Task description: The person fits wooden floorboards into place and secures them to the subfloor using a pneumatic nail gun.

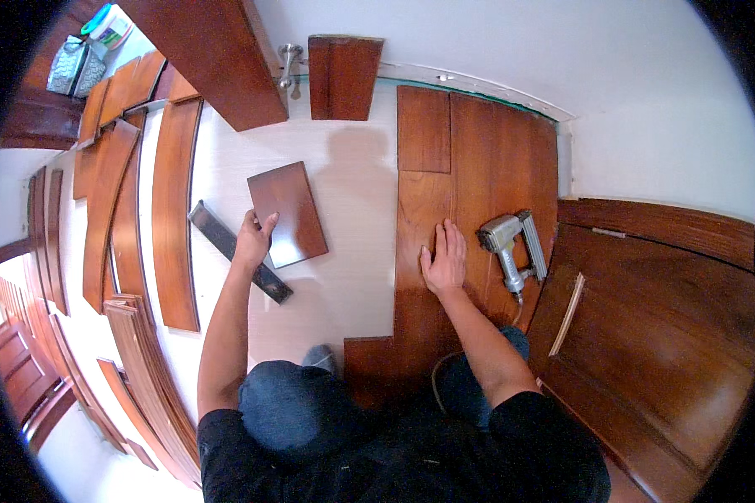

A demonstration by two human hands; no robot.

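Observation:
My left hand (255, 238) grips the lower left edge of a short reddish-brown floorboard piece (289, 214), thumb on its glossy face. A dark narrow bar (218, 230) lies slantwise on the pale floor, partly behind my left wrist. My right hand (446, 260) rests palm down on the laid wooden floorboards (495, 159), fingers stretched out and holding nothing. Just right of it, a silver nail gun (512, 247) lies on the boards. One short board (424, 126) sits at the far left corner of the laid section.
Loose floorboards (176, 210) are spread on the left, with a stack (143, 352) nearer me. Another short board (341, 77) leans at the far wall beside a metal doorstop (289, 63) and a brown door (214, 59). A large wooden panel (663, 335) stands on the right.

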